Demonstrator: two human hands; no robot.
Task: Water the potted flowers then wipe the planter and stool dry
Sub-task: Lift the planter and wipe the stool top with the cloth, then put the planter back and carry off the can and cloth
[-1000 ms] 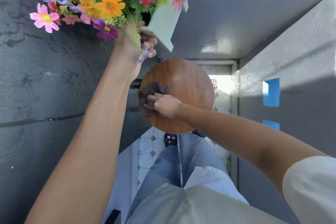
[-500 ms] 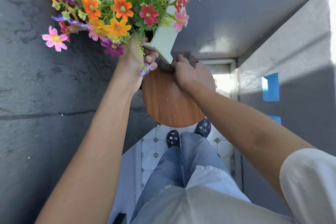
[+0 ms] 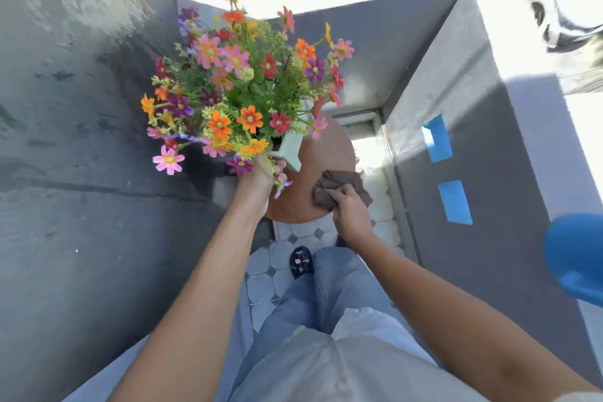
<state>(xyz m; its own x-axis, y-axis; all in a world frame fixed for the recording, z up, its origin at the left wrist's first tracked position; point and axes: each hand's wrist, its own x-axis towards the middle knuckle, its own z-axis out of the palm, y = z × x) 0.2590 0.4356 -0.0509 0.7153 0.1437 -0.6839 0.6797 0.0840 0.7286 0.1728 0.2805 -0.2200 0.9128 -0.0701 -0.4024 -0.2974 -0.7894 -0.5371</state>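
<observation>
Standing between dark grey walls (image 3: 81,173) on a pale tiled floor (image 3: 280,258), I look down past my jeans (image 3: 313,310) and white shirt (image 3: 310,369) at the round wooden stool (image 3: 306,202) just ahead of my shoe (image 3: 301,263). A grey parapet wall (image 3: 473,153) with two blue rectangular openings runs along my right side, and something blue and blurred (image 3: 577,258) juts in from the right edge; I cannot tell what it is.

Above the stool's far left part spreads the bunch of flowers (image 3: 241,91), orange, pink, red and purple on green stems, wider than the stool top itself. They stand in a pale square planter (image 3: 292,150), which is tilted, its near corner pointing down toward the wooden seat. Whether that corner touches the wood or hangs just above it, I cannot tell from this angle.

My left hand (image 3: 261,176) grips the planter at its near edge, fingers curled closed around the rim among the lowest blooms, one small purple flower hanging by my knuckles.

My right hand (image 3: 350,209) presses a crumpled dark brown cloth (image 3: 339,186) onto the stool's right edge, fingers bent down over it and pinning the near part, while the rest of the cloth bunches out beyond my fingertips.
</observation>
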